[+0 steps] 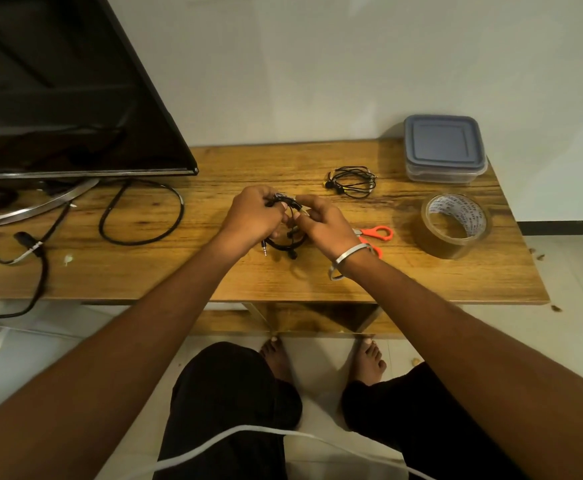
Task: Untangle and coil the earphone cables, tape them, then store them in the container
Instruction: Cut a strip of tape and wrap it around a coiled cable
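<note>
Hands are gripping one coiled black earphone cable above the tabletop: the left hand is curling round it, the right hand seemingly pinching tape. A second earphone cable is lying near the lidded container.

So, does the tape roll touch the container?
Apart. The head view shows bare wooden table between the tape roll and the container.

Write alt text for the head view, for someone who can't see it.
Both hands, left hand and right hand, hold a coiled black earphone cable above a wooden table. A second coiled earphone, closed container, tape roll and scissors lie to the right.
</note>
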`<state>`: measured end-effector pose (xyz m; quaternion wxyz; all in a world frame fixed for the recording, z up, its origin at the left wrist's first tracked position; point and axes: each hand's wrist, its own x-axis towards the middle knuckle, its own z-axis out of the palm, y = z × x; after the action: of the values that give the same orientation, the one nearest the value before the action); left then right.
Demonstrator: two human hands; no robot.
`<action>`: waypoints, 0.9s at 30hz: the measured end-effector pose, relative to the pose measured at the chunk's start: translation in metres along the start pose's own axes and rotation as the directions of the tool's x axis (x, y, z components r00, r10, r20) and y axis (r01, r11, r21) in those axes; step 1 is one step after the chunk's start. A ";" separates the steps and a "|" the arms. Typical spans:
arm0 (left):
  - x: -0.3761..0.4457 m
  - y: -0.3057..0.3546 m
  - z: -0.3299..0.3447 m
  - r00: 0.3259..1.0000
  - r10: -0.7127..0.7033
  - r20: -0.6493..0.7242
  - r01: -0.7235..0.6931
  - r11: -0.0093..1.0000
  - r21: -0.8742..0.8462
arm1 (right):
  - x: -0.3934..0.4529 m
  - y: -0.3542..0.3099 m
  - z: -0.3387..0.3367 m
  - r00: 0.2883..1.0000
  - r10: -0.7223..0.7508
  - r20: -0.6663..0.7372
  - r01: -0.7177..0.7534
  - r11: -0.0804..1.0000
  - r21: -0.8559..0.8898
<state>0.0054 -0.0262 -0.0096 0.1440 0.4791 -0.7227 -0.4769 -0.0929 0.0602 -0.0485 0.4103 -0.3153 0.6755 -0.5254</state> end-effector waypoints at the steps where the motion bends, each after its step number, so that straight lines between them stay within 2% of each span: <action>1: 0.001 -0.002 0.000 1.000 -0.010 -0.009 0.010 1.000 0.007 | -0.002 -0.001 0.000 1.000 -0.003 0.017 0.003 1.000 0.014; 6: 0.004 -0.009 0.000 0.998 -0.050 -0.036 0.051 0.999 0.010 | -0.007 -0.001 -0.002 0.996 -0.002 0.084 -0.006 0.995 0.104; 9: 0.007 -0.012 0.002 0.995 -0.094 -0.043 0.093 0.996 -0.015 | -0.007 0.000 -0.002 0.995 0.008 0.098 -0.016 0.997 0.075; 12: 0.008 -0.011 0.006 0.985 -0.165 -0.046 0.161 0.984 -0.080 | -0.001 0.001 0.004 0.999 -0.018 0.037 0.024 0.986 -0.165; 14: 0.008 -0.011 0.007 0.980 -0.193 -0.047 0.190 0.979 -0.068 | 0.003 0.002 0.008 0.999 -0.038 -0.017 0.030 0.936 -0.351; 16: 0.009 -0.012 0.008 0.980 -0.182 -0.075 0.183 0.983 0.012 | 0.008 0.001 0.010 0.996 -0.069 -0.063 0.032 0.883 -0.468; 20: 0.017 -0.026 0.003 0.989 -0.041 -0.143 0.084 0.949 0.303 | 0.021 -0.002 0.015 0.988 -0.117 -0.099 0.035 0.798 -0.602; 25: 0.026 -0.050 -0.005 0.990 0.094 -0.110 -0.030 0.875 0.483 | 0.036 0.003 0.025 0.992 -0.105 -0.075 0.024 0.726 -0.687; 27: 0.028 -0.056 -0.004 0.987 0.110 -0.114 -0.040 0.871 0.490 | 0.038 0.005 0.026 0.992 -0.116 -0.050 0.046 0.702 -0.711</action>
<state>0.0252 -0.0563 -0.0608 0.0869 0.5032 -0.8257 -0.2397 -0.0874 0.0174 -0.0652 0.2034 -0.4537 0.8286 -0.2575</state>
